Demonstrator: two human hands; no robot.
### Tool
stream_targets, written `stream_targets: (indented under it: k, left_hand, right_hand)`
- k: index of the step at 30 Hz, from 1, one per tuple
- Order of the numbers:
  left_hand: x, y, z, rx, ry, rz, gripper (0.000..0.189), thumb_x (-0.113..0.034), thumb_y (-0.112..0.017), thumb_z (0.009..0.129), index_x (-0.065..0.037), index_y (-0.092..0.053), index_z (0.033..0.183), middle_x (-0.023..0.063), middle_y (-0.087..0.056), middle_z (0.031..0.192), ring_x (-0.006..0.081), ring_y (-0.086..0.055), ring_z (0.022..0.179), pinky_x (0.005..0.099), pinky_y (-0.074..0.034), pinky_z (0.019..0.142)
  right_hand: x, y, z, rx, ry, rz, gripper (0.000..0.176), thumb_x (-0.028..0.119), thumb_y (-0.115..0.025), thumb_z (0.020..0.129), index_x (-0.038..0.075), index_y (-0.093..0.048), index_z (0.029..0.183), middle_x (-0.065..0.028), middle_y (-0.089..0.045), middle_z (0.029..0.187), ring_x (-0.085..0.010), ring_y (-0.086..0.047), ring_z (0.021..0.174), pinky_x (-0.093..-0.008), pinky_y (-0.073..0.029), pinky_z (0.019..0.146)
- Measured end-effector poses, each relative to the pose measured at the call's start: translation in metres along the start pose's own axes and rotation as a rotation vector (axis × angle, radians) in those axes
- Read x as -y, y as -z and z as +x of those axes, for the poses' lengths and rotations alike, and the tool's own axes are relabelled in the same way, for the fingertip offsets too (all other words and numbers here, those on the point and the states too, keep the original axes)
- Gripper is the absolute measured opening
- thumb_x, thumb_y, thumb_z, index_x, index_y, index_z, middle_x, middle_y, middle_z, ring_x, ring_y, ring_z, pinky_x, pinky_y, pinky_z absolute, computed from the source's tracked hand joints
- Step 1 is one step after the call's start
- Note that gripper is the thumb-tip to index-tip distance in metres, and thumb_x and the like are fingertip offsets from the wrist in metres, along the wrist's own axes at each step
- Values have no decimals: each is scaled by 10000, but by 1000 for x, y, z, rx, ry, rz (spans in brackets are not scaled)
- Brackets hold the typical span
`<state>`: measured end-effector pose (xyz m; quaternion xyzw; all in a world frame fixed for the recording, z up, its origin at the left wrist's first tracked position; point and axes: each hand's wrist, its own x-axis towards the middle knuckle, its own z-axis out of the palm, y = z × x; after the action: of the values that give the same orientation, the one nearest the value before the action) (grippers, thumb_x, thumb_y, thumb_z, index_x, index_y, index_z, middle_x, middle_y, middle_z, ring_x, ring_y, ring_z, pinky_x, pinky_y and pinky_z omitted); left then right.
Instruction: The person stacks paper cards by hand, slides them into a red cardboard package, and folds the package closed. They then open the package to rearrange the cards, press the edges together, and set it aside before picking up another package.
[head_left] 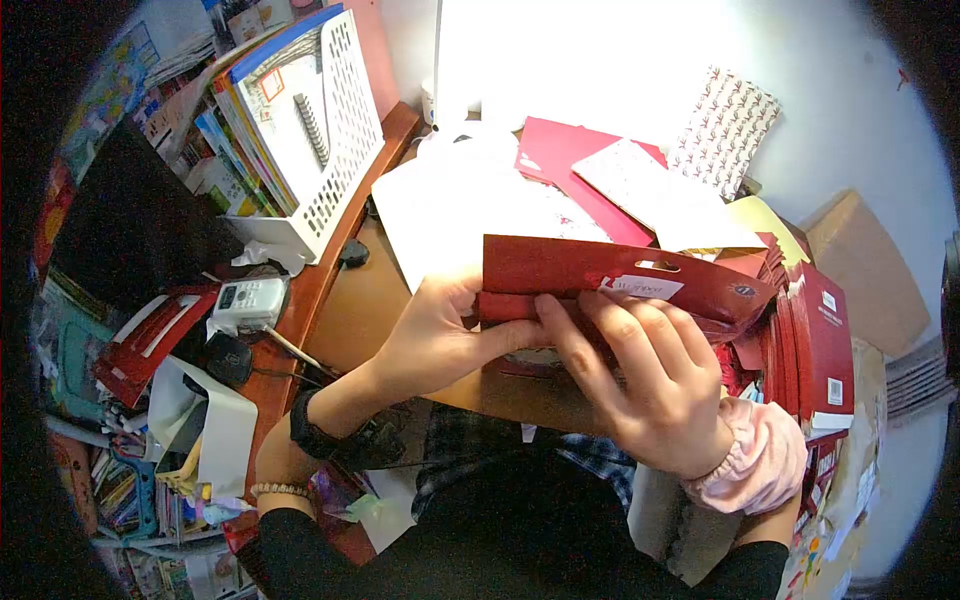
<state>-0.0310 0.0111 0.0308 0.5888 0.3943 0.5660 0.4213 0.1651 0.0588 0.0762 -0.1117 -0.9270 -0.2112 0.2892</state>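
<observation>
A dark red cardboard package (570, 262) with a hang hole and a white printed label is held up over the desk. Its folded lower edge faces me. My left hand (430, 335) pinches the left end, thumb along the fold and the other fingers partly hidden behind. My right hand (650, 375) has its fingertips pressed on the fold below the label, near the left thumb. To the right of that hand stands a stack of similar red packages (815, 345), one showing a barcode.
Pink-red folders (570, 165) and a patterned booklet (640, 190) lie behind the package under bright light. A white perforated file rack (340, 130) stands at the left, with a grey device (250, 302) near it. A cardboard box (865, 270) sits at the right.
</observation>
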Motion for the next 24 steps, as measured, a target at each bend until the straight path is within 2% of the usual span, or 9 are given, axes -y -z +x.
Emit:
stream_targets:
  k: [2,4,8,11,13,16,19,24]
  left_hand:
    - [-3,1,-1,16,45,-25,360,-4,-641,823,17,-548,1170,78,-621,1068,116,-584,959,266,-499,847]
    - [-1,2,-2,33,90,-51,354,17,-616,829,16,-545,1175,82,-614,1077,119,-577,973,268,-490,859]
    - [2,3,-1,42,-33,75,376,45,-552,800,25,-539,1175,101,-608,1089,140,-560,1000,284,-469,873]
    - [3,4,0,35,-36,124,387,34,-551,784,32,-536,1170,104,-609,1086,149,-556,1003,292,-463,874]
    - [5,4,-1,21,54,76,398,42,-542,785,38,-524,1183,108,-604,1091,147,-553,1005,291,-458,884]
    - [4,4,-1,43,65,-13,417,56,-530,788,44,-503,1204,111,-596,1098,146,-553,1008,284,-459,880]
    - [7,6,1,68,-52,126,424,66,-515,801,46,-482,1224,110,-587,1107,138,-550,1012,276,-466,867]
    - [8,5,-2,64,-20,55,389,56,-525,821,39,-498,1209,99,-593,1093,124,-549,1011,273,-469,863]
  right_hand:
    - [1,-1,2,27,-7,-26,479,141,-571,642,-2,-630,1096,-119,-574,1032,-216,-575,860,-332,-484,735]
    - [1,-6,5,-18,84,-11,483,143,-556,667,-5,-615,1123,-119,-565,1082,-203,-565,911,-333,-475,766]
    - [10,-13,12,-12,129,49,476,138,-538,698,-17,-598,1144,-121,-543,1132,-203,-555,969,-325,-460,807]
    - [12,-13,17,4,123,74,476,131,-533,688,-36,-598,1129,-132,-547,1121,-217,-562,964,-326,-471,811]
    - [12,-16,18,-6,126,75,482,130,-531,676,-45,-599,1119,-140,-549,1111,-224,-566,950,-327,-478,810]
    - [14,-13,18,2,122,74,493,126,-527,650,-63,-600,1100,-155,-553,1090,-233,-572,925,-327,-490,802]
    - [16,-12,19,17,118,56,504,127,-523,632,-70,-602,1089,-165,-556,1073,-234,-576,905,-326,-497,790]
    - [14,-14,17,-18,101,70,513,112,-533,617,-72,-600,1091,-165,-561,1062,-231,-581,872,-328,-505,772]
